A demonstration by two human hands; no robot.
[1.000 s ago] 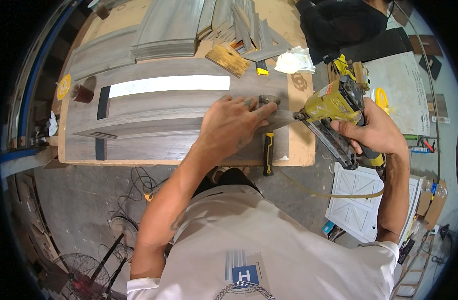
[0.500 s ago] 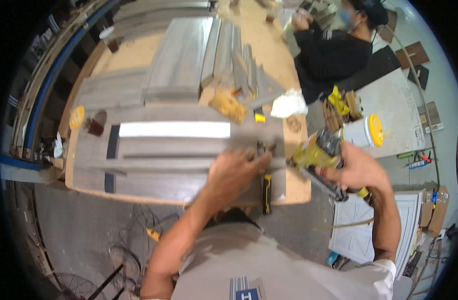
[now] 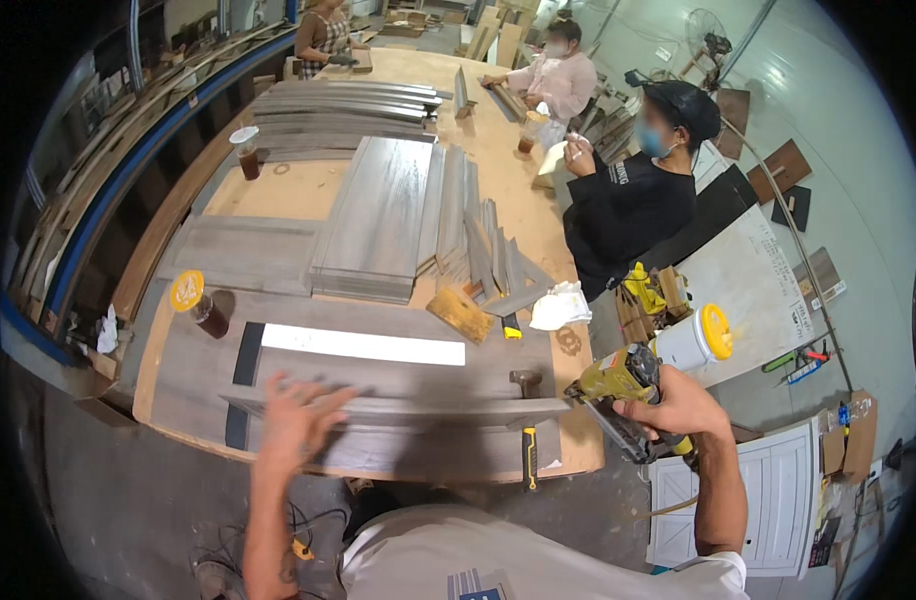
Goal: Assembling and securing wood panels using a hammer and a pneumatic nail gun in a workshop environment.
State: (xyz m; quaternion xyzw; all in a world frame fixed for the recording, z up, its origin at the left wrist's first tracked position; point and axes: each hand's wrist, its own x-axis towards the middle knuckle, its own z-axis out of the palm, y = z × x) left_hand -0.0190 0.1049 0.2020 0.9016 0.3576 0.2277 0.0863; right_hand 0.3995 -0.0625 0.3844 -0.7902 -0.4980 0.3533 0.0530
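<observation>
Left hand (image 3: pixel 300 422), fingers spread flat, presses the long grey wooden strip (image 3: pixel 398 408) on the wooden counter (image 3: pixel 278 190) to steady it. Right hand (image 3: pixel 678 405), grip wrapped tight on the yellow nail gun (image 3: pixel 618 385), nose at the strip's right end. Black-handled hammer (image 3: pixel 528 440) just beside; stacked grey boards (image 3: pixel 378 220) further back.

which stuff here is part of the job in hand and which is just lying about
In hand: left hand over the grey strip; right hand gripping the yellow nail gun; grey panel.
Lying about: hammer, rag, lidded cup, plank stack.
</observation>
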